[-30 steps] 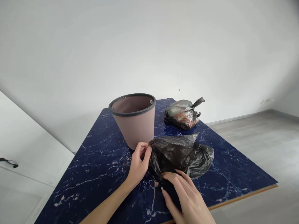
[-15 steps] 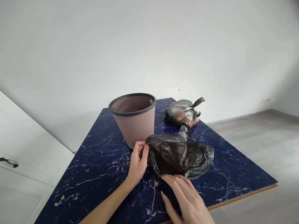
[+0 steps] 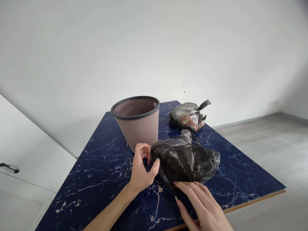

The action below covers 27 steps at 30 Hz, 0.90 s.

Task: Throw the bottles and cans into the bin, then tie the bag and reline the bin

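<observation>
A crumpled empty black plastic bag (image 3: 187, 160) lies on the dark blue marbled table (image 3: 101, 163). My left hand (image 3: 141, 168) is at the bag's left edge, fingers curled and thumb pressed against the plastic, gripping it. My right hand (image 3: 204, 207) rests with stretched fingers on the bag's near edge, pressing it down on the table. Just behind the bag stands a pinkish-brown bin (image 3: 137, 122) with a dark grey rim, open and unlined.
A tied, filled black bag (image 3: 189, 116) lies at the table's far right. The table's wooden front edge (image 3: 252, 202) runs on the right. A white wall is behind, grey floor to the right, and a white cabinet with a dark handle (image 3: 9, 166) at left.
My left hand has shifted its grip on the bag's left edge, thumb now over the plastic. The bag has bunched and risen a little. My right hand has slid slightly right along the near edge.
</observation>
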Motion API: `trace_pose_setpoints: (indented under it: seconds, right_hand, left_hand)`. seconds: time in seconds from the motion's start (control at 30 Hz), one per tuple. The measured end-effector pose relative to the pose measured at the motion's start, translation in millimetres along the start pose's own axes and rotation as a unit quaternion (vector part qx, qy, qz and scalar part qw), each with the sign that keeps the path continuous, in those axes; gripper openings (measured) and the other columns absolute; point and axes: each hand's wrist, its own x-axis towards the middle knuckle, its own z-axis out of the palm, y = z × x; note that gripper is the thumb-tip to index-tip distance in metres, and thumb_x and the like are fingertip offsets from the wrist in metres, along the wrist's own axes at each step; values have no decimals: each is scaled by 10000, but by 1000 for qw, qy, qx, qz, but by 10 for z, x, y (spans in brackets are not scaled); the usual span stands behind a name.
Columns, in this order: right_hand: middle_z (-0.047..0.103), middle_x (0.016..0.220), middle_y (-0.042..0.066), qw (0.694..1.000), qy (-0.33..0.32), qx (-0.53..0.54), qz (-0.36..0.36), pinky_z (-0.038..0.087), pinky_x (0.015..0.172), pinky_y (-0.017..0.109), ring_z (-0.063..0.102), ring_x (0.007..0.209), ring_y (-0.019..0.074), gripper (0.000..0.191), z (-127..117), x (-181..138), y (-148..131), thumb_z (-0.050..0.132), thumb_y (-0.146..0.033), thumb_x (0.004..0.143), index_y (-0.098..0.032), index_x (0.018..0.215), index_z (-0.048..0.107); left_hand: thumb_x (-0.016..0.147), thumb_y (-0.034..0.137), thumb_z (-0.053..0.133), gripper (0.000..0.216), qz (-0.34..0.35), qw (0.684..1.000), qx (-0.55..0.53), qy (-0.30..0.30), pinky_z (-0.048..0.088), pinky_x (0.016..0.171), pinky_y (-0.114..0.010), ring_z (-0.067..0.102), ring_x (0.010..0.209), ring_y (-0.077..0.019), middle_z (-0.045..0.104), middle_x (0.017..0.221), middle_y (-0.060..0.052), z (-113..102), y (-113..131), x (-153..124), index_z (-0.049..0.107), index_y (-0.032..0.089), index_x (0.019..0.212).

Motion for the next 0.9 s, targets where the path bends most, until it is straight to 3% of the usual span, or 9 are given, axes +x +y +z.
trace_pose_setpoints:
  seconds: [0.1,0.2,0.23,0.3,0.47,0.57,0.8,0.9]
  right_hand:
    - [798,1205,60,999,-5,8,37,657,890,389,793,1071,256,312,40,-28,-69,451,-323,1148,-290,1410,618]
    - [799,1166,62,999,4,16,40,648,917,398,794,1047,253,326,53,-39,-97,408,-322,1160,-288,1372,653]
    - [801,1157,64,999,9,17,36,645,927,399,796,1042,253,324,43,-37,-89,412,-322,1160,-284,1357,666]
    - [809,1152,69,999,19,13,23,642,946,398,799,1046,258,310,-10,-25,-45,439,-342,1159,-273,1325,691]
    - [826,1183,52,1000,4,-3,-21,661,871,322,816,1023,235,289,-247,20,122,543,-384,1136,-258,1353,687]
    - [824,1197,54,1000,8,-6,-19,665,818,290,818,997,216,291,-336,29,182,531,-364,1141,-246,1367,672]
    - [826,1203,59,999,1,-30,-38,663,802,298,828,973,217,312,-336,42,208,501,-370,1155,-227,1387,652]
    - [827,1217,46,999,-4,-30,-40,665,805,290,831,988,212,312,-369,43,228,484,-373,1160,-237,1395,638]
  left_hand:
    - [877,274,788,474,84,993,83,-1,516,918,-401,576,1037,-237,553,1234,-92,-7,238,96,560,245,1292]
    - [1012,258,695,105,126,978,162,-44,483,984,-415,606,1082,-248,674,1121,-66,22,465,252,672,237,1112]
    - [1045,260,657,46,117,978,163,-53,481,964,-399,619,1028,-234,696,1034,-47,30,526,308,683,231,1020]
    - [1074,285,621,188,76,986,140,-53,484,868,-355,621,877,-201,690,886,-18,31,631,413,676,217,908]
    - [1062,367,656,208,-23,998,55,0,457,654,-262,612,740,-155,699,822,9,-75,866,600,737,218,942]
    - [1062,360,664,180,-21,999,27,31,470,643,-220,599,735,-135,690,834,18,-147,996,668,765,229,993]
    - [1059,441,696,212,-26,997,-21,71,560,782,-190,654,859,-141,722,959,-8,-199,1157,714,795,259,1099]
    - [1011,501,754,259,-71,994,-61,64,529,600,-178,573,666,-120,645,800,18,-227,1175,705,790,264,1109]
